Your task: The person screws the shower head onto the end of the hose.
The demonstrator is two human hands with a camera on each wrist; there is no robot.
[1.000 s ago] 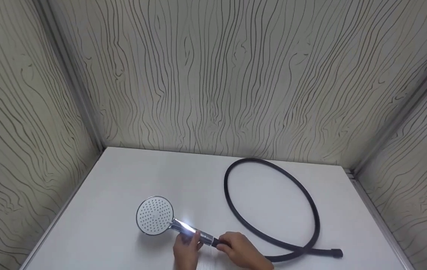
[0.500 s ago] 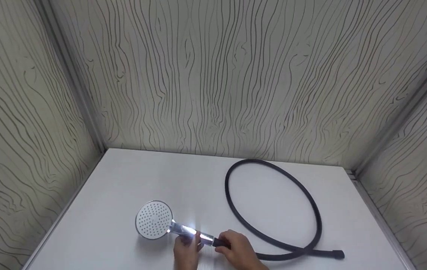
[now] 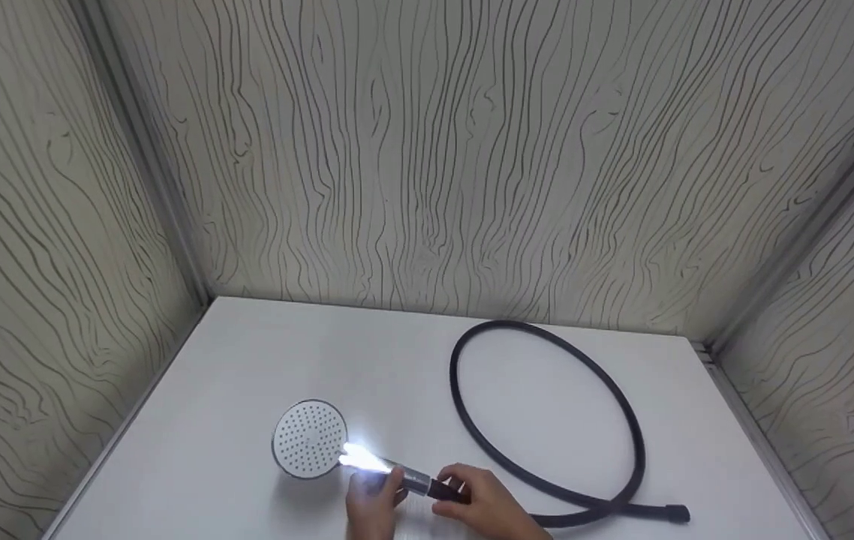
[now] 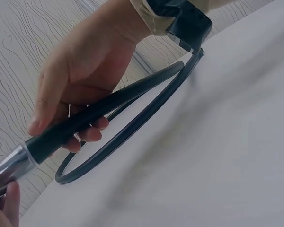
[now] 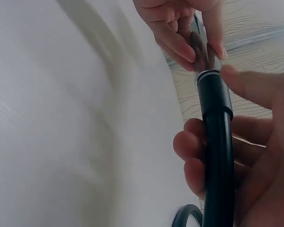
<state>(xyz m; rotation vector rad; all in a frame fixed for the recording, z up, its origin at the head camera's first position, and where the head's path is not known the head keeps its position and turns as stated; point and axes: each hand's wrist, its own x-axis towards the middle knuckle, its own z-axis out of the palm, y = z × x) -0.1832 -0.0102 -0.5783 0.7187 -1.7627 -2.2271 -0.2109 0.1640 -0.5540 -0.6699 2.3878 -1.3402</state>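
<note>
A chrome hand shower head (image 3: 310, 439) with a dotted white face lies tilted toward the head camera, apart from the table. My left hand (image 3: 373, 506) grips its chrome handle (image 3: 418, 481), part of which is washed out by glare. Against the handle's end sits the black end fitting (image 5: 215, 94) of a shower hose (image 3: 642, 442). The fingers of my right hand (image 3: 483, 506) curl around this hose end, and the thumb lies along it near the joint in the right wrist view. Whether the fitting is threaded on cannot be seen.
The hose loops over the white table (image 3: 367, 345) to the right and crosses itself. Its other black end (image 3: 677, 514) lies at the right. Wood-grain patterned panels (image 3: 427, 165) enclose the table at the back and both sides.
The shower head has dipped slightly toward me, and the glare on its handle has grown. My right hand's fingers have shifted around the hose end and now stand looser, baring more of the fitting.
</note>
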